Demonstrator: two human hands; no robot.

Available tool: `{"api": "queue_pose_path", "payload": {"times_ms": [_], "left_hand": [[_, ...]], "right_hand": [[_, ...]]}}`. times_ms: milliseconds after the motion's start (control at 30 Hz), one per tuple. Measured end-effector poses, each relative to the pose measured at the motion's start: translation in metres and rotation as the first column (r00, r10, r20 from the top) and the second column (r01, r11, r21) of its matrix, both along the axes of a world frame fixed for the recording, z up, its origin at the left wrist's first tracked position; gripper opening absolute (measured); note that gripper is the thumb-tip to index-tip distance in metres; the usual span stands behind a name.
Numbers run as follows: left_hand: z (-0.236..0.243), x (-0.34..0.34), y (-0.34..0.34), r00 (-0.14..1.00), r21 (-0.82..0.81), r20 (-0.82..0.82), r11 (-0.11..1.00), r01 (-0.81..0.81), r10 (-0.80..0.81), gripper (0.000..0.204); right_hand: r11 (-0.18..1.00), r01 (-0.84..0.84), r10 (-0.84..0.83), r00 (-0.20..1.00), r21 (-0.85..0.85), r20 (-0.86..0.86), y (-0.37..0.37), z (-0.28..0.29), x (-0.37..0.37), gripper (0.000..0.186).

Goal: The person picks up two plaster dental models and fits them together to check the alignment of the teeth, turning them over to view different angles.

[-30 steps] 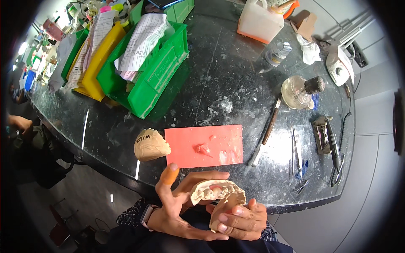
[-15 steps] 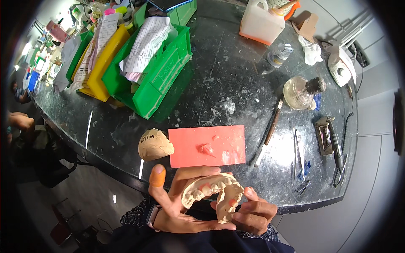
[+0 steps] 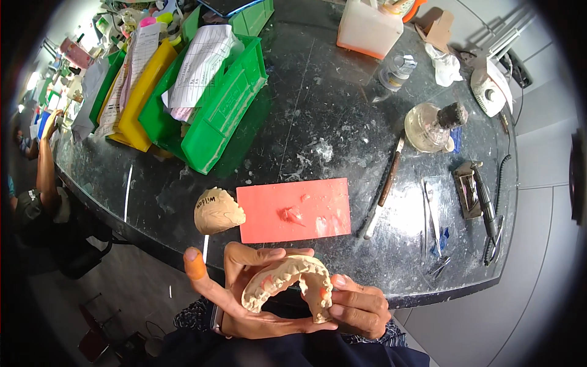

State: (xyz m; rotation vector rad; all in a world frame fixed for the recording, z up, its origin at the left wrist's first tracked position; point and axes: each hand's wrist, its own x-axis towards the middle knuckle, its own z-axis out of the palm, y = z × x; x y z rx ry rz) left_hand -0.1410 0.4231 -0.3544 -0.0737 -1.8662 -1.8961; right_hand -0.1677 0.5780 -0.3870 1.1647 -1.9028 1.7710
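The left hand [image 3: 235,321] is clamping 1 chalky, horseshoe-shaped tooth model [image 3: 310,266] by the near edge of the glossy black table [image 3: 299,134]; the right hand [image 3: 367,309] is pinching its end. Beyond, 1 flat red sheet [image 3: 263,211] is lying beside 1 rounded, beige plaster block [image 3: 217,214].

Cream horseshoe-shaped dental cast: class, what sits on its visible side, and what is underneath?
The cast bears moulded teeth and pinkish patches; its underside and areas beneath the fingers are hidden.

Beige dental cast [image 3: 287,272] — pink-dabbed, coral sheet [image 3: 321,207]
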Motion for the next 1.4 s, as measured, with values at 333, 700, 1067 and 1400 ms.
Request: {"api": "queue_pose_path", "payload": {"times_ms": [333, 700, 1067, 1400], "left_hand": [[-0.008, -0.004, -0.006, 0.994, -0.003, -0.089, 0.998, 0.058, -0.058, 0.133], [0.007, 0.000, -0.024, 0.924, 0.085, 0.141, 0.934, 0.346, -0.355, 0.131], [-0.016, 0.004, -0.016, 0.952, -0.041, 0.035, 0.951, 0.307, -0.305, 0.130], [-0.023, 0.008, -0.012, 0.955, -0.054, -0.050, 0.956, 0.290, -0.293, 0.134]], "right_hand": [[0.969, 0.240, -0.236, 0.969, -0.052, 0.076, -0.015, 0.009, -0.003, 0.032], [0.969, 0.245, -0.239, 0.933, 0.015, 0.270, -0.013, 0.013, -0.009, 0.050], [0.971, 0.235, -0.193, 0.886, -0.050, 0.422, -0.017, 0.023, -0.011, 0.037], [0.982, 0.186, -0.164, 0.902, -0.016, 0.399, -0.015, 0.018, -0.010, 0.023]]}}
